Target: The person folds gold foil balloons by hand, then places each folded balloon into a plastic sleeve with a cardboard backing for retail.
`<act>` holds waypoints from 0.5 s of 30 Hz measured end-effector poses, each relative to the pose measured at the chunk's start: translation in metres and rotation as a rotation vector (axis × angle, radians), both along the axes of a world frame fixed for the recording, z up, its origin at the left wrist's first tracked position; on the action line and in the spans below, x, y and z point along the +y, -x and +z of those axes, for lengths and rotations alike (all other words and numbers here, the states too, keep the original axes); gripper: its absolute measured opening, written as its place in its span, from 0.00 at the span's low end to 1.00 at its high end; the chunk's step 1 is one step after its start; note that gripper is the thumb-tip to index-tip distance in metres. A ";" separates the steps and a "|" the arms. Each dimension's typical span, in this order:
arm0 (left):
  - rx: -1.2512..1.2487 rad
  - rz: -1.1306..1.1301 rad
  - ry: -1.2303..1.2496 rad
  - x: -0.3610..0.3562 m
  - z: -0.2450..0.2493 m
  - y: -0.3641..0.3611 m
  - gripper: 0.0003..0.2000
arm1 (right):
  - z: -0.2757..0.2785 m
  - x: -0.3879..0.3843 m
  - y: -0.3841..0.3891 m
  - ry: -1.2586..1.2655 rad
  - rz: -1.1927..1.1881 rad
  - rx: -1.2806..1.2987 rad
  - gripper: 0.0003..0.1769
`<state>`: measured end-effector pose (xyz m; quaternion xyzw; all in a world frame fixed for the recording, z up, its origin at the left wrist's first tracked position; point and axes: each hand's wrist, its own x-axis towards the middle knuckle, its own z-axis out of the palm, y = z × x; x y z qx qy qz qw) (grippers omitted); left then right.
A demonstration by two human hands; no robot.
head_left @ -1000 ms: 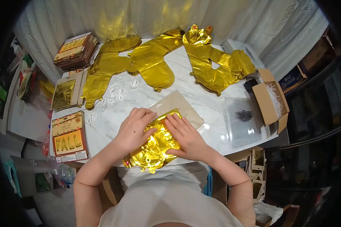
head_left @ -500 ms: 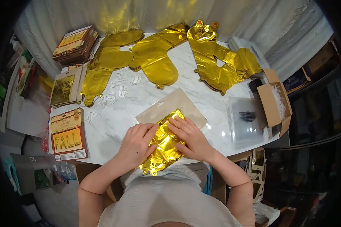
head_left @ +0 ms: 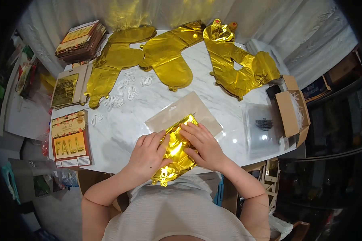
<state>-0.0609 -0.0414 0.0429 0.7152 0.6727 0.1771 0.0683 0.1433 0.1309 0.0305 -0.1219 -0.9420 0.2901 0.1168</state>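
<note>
A folded gold foil balloon [head_left: 176, 148] lies in front of me at the table's near edge, its tabbed end hanging toward my body. My left hand [head_left: 147, 156] presses along its left side with fingers stretched out. On the opposite side, my right hand [head_left: 204, 145] rests on the foil, fingers spread and lying flat. Neither hand wraps around the balloon. Partly beneath the foil is a beige backing card [head_left: 193, 105] with a hang hole, apparently in a clear sleeve.
Flat gold letter balloons [head_left: 167, 60] lie across the back of the marble-patterned table [head_left: 229, 120]. At left are FALL packages [head_left: 70, 140], a package stack [head_left: 79, 40] and white string bundles [head_left: 116, 100]. Clear plastic sleeves [head_left: 261, 130] and an open cardboard box [head_left: 290, 110] stand right.
The camera view has shifted slightly. Both hands stay on the foil, with my left hand's fingers moved a little over its left side.
</note>
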 end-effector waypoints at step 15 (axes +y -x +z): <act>0.210 0.018 0.011 -0.007 -0.004 -0.008 0.40 | 0.015 0.013 0.007 -0.135 0.084 -0.038 0.33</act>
